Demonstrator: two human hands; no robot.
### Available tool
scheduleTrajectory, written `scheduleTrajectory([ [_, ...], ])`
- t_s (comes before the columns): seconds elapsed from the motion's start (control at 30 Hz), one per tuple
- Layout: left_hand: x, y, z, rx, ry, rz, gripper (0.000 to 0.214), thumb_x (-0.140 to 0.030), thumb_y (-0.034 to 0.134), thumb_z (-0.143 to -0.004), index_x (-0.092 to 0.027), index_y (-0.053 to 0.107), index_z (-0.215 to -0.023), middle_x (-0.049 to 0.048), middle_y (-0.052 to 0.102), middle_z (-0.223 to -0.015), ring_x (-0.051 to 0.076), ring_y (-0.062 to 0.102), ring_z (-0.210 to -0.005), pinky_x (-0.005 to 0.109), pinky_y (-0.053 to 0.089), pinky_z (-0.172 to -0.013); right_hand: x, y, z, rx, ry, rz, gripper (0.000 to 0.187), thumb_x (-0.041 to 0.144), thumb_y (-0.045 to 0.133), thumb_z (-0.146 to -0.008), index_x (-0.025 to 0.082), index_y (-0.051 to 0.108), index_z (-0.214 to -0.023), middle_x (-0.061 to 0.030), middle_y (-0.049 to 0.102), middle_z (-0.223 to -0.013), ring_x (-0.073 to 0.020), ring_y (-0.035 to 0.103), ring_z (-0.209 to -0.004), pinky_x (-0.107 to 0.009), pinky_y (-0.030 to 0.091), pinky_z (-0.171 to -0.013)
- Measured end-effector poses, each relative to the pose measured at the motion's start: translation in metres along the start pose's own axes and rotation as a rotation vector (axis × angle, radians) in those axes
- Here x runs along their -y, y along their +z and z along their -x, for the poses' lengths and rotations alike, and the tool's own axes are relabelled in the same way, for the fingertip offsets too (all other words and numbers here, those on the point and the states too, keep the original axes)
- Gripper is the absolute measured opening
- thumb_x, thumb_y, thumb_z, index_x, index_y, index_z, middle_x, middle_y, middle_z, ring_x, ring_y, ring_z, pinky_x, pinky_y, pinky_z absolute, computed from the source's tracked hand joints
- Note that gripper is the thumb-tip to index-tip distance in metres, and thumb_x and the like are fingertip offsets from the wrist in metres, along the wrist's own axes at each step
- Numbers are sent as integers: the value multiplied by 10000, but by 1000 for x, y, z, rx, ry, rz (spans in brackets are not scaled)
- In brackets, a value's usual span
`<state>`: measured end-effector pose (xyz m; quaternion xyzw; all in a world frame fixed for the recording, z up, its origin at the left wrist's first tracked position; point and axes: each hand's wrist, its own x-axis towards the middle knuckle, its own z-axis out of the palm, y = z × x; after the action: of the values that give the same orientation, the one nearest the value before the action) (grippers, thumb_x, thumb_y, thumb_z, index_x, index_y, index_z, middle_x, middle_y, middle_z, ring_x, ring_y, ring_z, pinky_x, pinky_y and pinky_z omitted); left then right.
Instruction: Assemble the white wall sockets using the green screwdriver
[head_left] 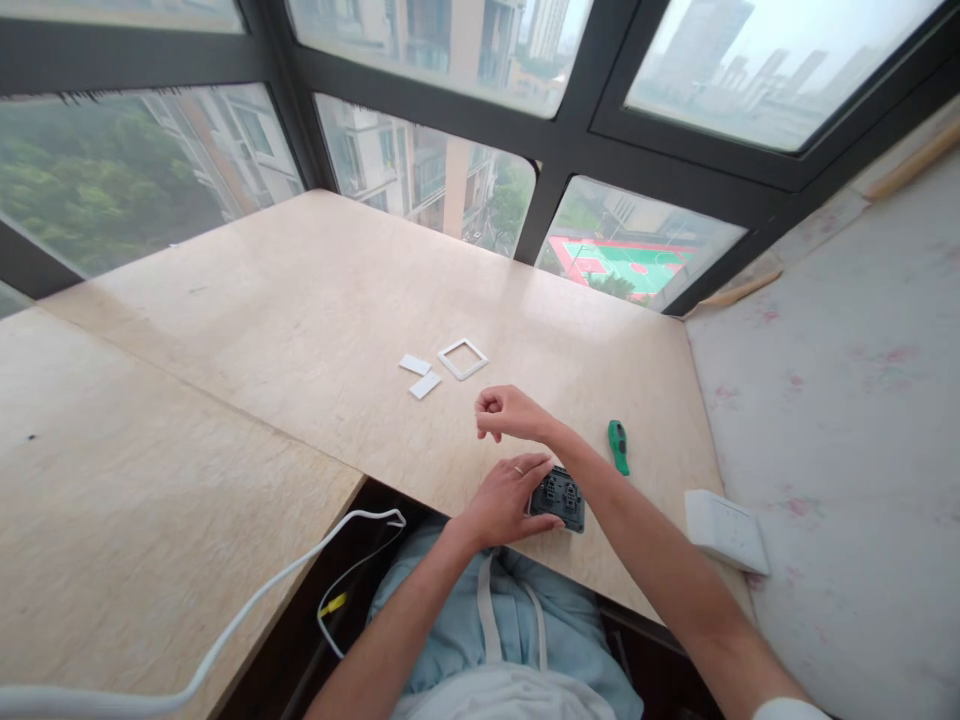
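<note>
A dark grey wall switch body (564, 500) lies at the table's front edge, its inner face with two mechanisms turned up. Around its left side is my left hand (504, 500), thumb at the near edge and fingers at the far edge. My right hand (511, 413) hovers beyond the switch body, apart from it, with the fingers curled closed; whatever they may hold is hidden. Past that hand, a white square frame (443, 357) lies flat. Two white rectangular switch covers (425, 386) rest beside it.
On the right lies a green-handled tool (618, 447), probably a screwdriver. A white socket box (724, 532) sits against the patterned wall (840, 420). At lower left, a white cable (277, 580) crosses the table edge. Windows border the far side.
</note>
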<state>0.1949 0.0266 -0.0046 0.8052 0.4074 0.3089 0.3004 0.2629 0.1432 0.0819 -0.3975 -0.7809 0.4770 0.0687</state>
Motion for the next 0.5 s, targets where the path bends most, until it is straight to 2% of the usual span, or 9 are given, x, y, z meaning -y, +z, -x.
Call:
scheduleTrajectory([
  [0.1,1,-1,0,16,-7,-12,758,-546,682,-822,-208,391,-1434,154,461,-1464,334,468,-1311,506,394,-1066,-21,-17,42,-85,-21,-183,35,212,551,-756,182,534,-751,-19,722,-689,-93,630,-510,-178,448,-466],
  [0.2,2,-2,-1,16,4,-10,768,-537,676,-832,-206,369,-1454,160,462,-1461,325,453,-1329,488,403,-1066,-44,-23,84,-238,-60,-576,199,309,685,-751,182,563,-843,-21,722,-692,-118,648,-499,-202,463,-449],
  [0.27,3,-2,-1,15,9,-5,762,-535,669,-839,-224,359,-1462,153,457,-1469,319,444,-1342,489,399,-1074,-59,-21,111,-339,-71,-685,324,330,732,-759,192,590,-1016,-13,731,-717,-138,680,-555,-224,492,-489],
  [0.33,4,-2,0,18,6,-4,750,-534,664,-844,-239,359,-1463,146,458,-1473,316,445,-1345,494,398,-1076,-71,-14,134,-455,-85,-714,404,347,725,-794,218,590,-1152,-9,738,-750,-153,695,-599,-260,524,-532],
  [0.5,6,-1,0,13,6,-13,738,-520,663,-848,-251,362,-1466,143,471,-1467,316,454,-1341,492,406,-1076,-92,10,170,-715,-56,-591,183,359,682,-854,232,701,-984,-41,764,-841,-196,734,-768,-347,594,-702],
])
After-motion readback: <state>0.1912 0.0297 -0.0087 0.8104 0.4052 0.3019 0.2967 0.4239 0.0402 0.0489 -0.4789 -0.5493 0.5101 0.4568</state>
